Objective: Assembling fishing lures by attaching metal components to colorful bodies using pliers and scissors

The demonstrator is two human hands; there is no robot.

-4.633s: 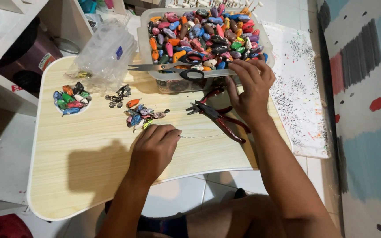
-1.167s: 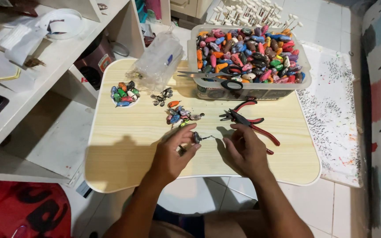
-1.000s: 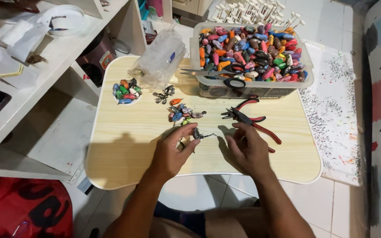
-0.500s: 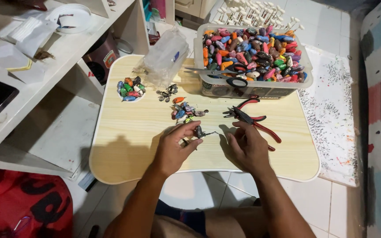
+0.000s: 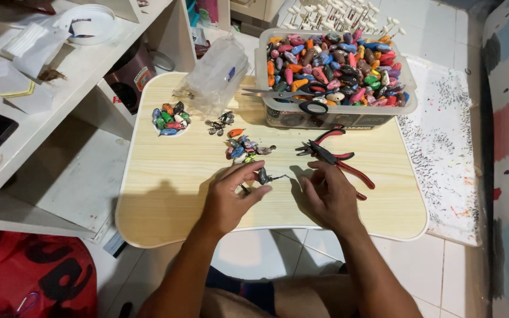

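Head view, small dark lure [image 5: 262, 175] pinched in left hand [image 5: 231, 197]

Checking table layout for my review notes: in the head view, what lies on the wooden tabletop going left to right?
Small dish of coloured lures → left hand holding a dark lure → right hand → red-handled pliers.

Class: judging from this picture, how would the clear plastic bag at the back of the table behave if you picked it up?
The clear plastic bag looks crumpled and slumped, so probably floppy, sagging from the fingers. It seems thin and nearly empty, so likely light. A push would probably slide or crumple it, not roll it.
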